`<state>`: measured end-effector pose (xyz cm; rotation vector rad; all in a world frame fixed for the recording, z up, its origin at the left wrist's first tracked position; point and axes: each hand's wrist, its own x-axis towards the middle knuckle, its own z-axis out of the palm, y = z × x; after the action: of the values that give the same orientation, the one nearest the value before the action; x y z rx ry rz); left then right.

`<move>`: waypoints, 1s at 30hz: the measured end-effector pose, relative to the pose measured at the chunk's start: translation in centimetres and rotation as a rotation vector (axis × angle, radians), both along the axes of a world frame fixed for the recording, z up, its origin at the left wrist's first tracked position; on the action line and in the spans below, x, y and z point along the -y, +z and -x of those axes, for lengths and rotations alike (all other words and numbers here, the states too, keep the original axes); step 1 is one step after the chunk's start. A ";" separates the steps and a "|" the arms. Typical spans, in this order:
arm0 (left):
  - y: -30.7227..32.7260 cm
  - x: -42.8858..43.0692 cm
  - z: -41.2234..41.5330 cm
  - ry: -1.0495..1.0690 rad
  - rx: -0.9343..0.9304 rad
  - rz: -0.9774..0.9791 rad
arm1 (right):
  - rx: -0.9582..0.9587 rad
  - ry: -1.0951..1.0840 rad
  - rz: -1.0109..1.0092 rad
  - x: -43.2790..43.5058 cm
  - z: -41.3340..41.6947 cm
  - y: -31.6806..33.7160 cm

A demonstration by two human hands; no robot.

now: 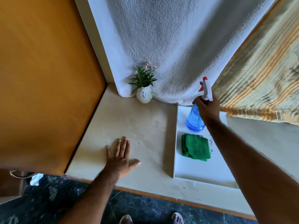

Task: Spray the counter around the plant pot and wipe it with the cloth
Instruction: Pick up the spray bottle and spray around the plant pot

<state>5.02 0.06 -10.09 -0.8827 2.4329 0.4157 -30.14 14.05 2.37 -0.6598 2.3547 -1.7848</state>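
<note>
A small white plant pot [144,95] with green leaves and pale pink flowers stands at the back of the cream counter [129,123], against a white hanging cloth. My right hand [207,109] is shut on the neck of a blue spray bottle [194,120] with a white and red trigger head; the bottle's base sits on a white tray [202,172]. A folded green cloth [195,147] lies on the same tray, just in front of the bottle. My left hand [121,157] rests flat on the counter, fingers spread, well in front of the pot.
An orange wooden panel [45,78] walls the counter's left side. A striped yellow curtain [262,75] hangs at the right. The counter's front edge [161,198] drops to a dark marbled floor, where my sandalled feet [152,218] show.
</note>
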 end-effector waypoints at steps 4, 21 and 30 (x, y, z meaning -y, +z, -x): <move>0.0 0.0 -0.2 -0.004 -0.006 -0.004 | -0.091 0.147 0.004 2.9 -2.2 3.0; -0.8 -0.1 -0.5 0.008 -0.060 0.052 | 0.262 0.237 -0.460 12.5 -10.2 -2.5; -1.3 0.1 -0.6 0.000 -0.061 0.067 | 0.149 0.203 -0.635 14.2 -10.7 -2.2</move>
<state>5.62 0.00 -11.42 -0.9104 2.5156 0.3681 -19.48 -0.14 0.20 -0.6075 2.4373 -0.8857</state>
